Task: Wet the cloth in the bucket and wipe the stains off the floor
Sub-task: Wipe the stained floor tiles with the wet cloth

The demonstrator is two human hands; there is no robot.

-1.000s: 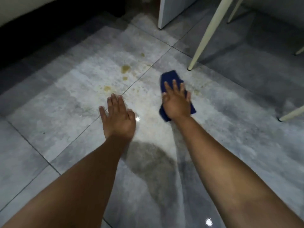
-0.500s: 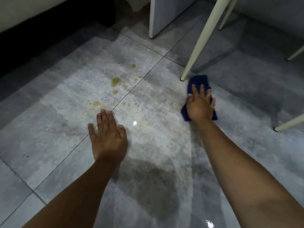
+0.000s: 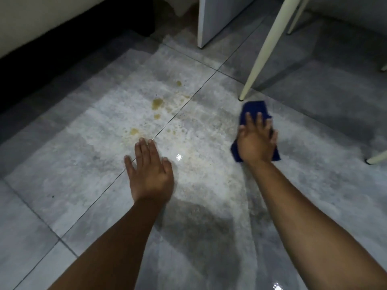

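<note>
A: Blue cloth [image 3: 254, 110] lies flat on the grey tile floor [image 3: 314, 185], pinned under the right hand [image 3: 256, 143]; its far edge sits just beside the foot of a cream leg [image 3: 263, 51].

B: Fingers [image 3: 249, 120] of that hand are spread over the cloth and pressing down, not curled round it; blue shows beyond the fingertips and at both sides of the wrist.

A: Yellow-brown stains [image 3: 157, 103] mark the tile to the left of the cloth, well apart from it; the largest blot sits near the middle, with smaller spots above and below and fine specks scattered toward the grout line [image 3: 188, 105].

B: Left hand [image 3: 149, 172] rests palm-down on the tile, fingers straight and close together, thumb out to the side; it holds nothing; its fingertips lie just below the lowest stain.

A: Wet sheen covers the floor between the two forearms; a bright glint [image 3: 178, 157] shows just right of the left hand, another at the bottom edge.

B: White panel [image 3: 211, 19] stands at the top centre; a second cream leg [image 3: 377, 158] enters from the right edge, a third rises behind the first at the top right; a dark strip [image 3: 52, 59] runs along the base of the wall at upper left.
</note>
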